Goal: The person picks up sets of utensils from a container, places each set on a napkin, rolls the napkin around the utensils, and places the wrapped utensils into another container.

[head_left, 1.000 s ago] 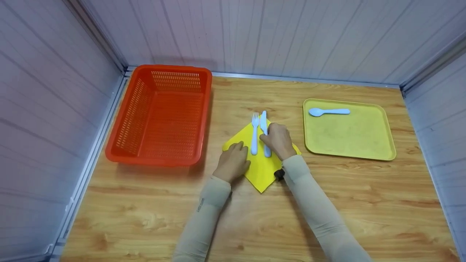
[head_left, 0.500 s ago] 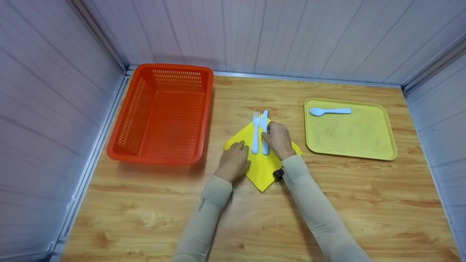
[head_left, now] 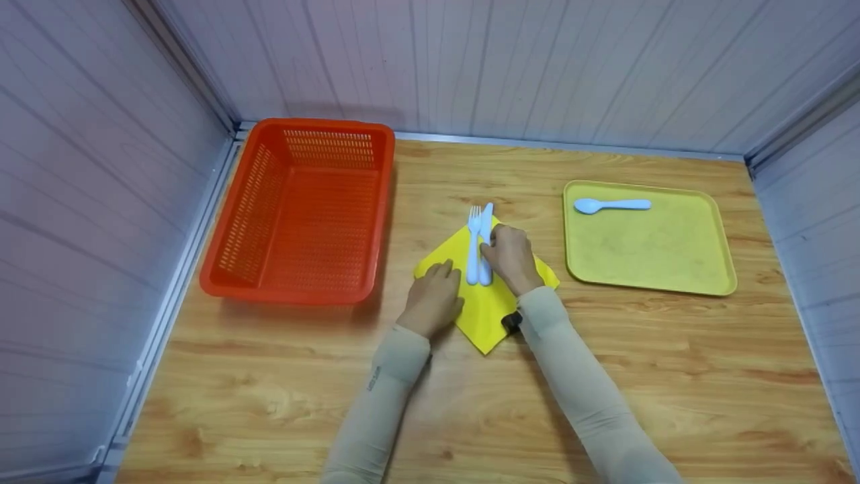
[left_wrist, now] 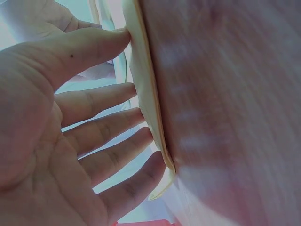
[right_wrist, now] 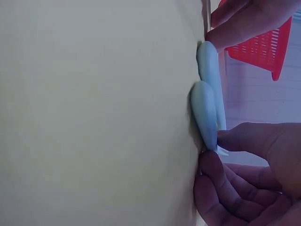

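A folded yellow napkin (head_left: pixel 484 319), turned like a diamond, is laid on a wood-grain counter (head_left: pixel 725 376), with one corner pointed towards the person. On it a pale blue fork (head_left: pixel 472 259) and a pale blue knife (head_left: pixel 485 269) are set side by side, handles nearest the person, far ends extended past the napkin's edge. Whether the two handles touch cannot be told for certain. The knife is pinched between thumb and forefinger of the right hand (head_left: pixel 514 259). The napkin's left side is touched by the fingertips of the left hand (head_left: pixel 433 299), whose fingers are held straight and apart. Both arms are covered by pale grey-green sleeves (head_left: pixel 591 403). To the left, a red-orange plastic basket (head_left: pixel 322 228) with slotted walls is placed; to the right, a pale blue spoon (head_left: pixel 613 205) is laid across the far left part of a rectangular yellow-green tray (head_left: pixel 652 249).
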`<state>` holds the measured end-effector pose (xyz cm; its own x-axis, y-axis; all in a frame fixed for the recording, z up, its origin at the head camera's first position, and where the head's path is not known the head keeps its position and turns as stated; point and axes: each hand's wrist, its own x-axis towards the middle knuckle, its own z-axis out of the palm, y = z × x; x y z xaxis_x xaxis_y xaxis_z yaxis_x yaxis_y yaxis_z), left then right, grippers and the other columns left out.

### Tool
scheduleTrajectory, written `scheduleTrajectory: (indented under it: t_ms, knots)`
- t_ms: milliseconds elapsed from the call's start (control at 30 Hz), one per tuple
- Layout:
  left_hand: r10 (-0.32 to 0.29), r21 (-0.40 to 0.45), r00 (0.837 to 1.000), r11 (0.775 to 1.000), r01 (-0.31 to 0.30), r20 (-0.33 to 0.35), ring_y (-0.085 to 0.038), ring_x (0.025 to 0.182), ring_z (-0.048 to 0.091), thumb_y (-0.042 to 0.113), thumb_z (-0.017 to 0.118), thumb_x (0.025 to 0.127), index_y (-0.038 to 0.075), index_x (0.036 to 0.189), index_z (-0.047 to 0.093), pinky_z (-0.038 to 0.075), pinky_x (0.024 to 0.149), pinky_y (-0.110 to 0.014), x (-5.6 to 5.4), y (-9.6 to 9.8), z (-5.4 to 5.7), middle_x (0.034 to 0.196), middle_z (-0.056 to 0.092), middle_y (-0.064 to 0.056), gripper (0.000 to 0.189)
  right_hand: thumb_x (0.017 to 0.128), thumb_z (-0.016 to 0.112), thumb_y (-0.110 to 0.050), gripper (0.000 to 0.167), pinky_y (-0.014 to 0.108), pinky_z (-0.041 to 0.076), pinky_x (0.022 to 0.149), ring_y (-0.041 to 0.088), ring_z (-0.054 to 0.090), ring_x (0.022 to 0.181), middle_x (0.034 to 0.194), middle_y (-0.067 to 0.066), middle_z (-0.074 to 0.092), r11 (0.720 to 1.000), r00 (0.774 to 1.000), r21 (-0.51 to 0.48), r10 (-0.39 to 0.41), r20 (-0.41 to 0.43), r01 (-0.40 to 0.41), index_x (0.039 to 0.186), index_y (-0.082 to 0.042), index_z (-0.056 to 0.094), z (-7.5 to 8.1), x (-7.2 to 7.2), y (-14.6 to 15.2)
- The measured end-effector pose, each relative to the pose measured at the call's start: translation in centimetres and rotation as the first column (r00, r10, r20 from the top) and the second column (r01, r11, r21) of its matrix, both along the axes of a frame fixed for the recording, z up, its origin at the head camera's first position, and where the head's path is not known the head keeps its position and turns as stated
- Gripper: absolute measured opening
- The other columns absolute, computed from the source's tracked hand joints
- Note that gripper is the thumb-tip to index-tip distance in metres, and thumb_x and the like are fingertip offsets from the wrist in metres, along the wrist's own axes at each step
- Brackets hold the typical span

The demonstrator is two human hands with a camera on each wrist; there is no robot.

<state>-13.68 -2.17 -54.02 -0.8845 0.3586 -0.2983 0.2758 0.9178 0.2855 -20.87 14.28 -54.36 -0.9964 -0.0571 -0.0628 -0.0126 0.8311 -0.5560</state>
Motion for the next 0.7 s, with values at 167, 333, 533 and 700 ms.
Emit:
scheduleTrajectory:
  t_ms: [167,333,533,700]
  knots:
    - [0.003,0.004,1.0,1.0,-0.003,0.007,-0.035,0.142,0.035,0.026,0.062,0.099,0.002,0.145,0.05,0.035,0.111,-0.048,0.04,-0.02,0.09,0.156,0.037,-0.017,0.053,0.092,0.064,-0.011,0.016,0.027,0.038,0.047,0.014,0.048,0.053,0.065,0.004,0.055,1.0,1.0,-0.012,-0.013,0.025,0.013,0.078,-0.002,0.064,0.08,0.04,-0.12]
    - [0.006,0.004,1.0,1.0,-0.006,0.01,-0.035,0.142,0.035,0.026,0.062,0.1,0.002,0.145,0.05,0.035,0.112,-0.048,0.08,0.01,0.11,0.156,0.037,-0.017,0.053,0.093,0.064,-0.012,0.017,0.027,0.039,0.048,0.015,0.05,0.054,0.068,0.006,0.059,1.0,1.0,-0.007,-0.011,0.021,0.011,0.081,-0.001,0.066,0.07,0.02,-0.03]
    - [0.005,0.014,1.0,1.0,-0.005,0.0,-0.035,0.142,0.035,0.027,0.062,0.099,0.003,0.145,0.05,0.035,0.112,-0.049,0.2,-0.08,0.08,0.156,0.037,-0.017,0.053,0.093,0.064,-0.013,0.016,0.027,0.042,0.05,0.016,0.054,0.058,0.073,0.008,0.062,1.0,1.0,-0.02,-0.011,0.022,0.011,0.087,0.001,0.068,0.0,0.03,0.13]
    - [-0.007,0.029,1.0,1.0,0.008,-0.026,-0.035,0.141,0.036,0.027,0.063,0.099,0.001,0.144,0.051,0.036,0.111,-0.047,0.35,-0.2,-0.08,0.155,0.038,-0.018,0.053,0.091,0.063,-0.01,0.017,0.027,0.037,0.046,0.013,0.045,0.05,0.063,0.005,0.054,1.0,1.0,-0.029,-0.003,-0.017,0.003,0.079,0.001,0.065,-0.21,0.13,0.19]
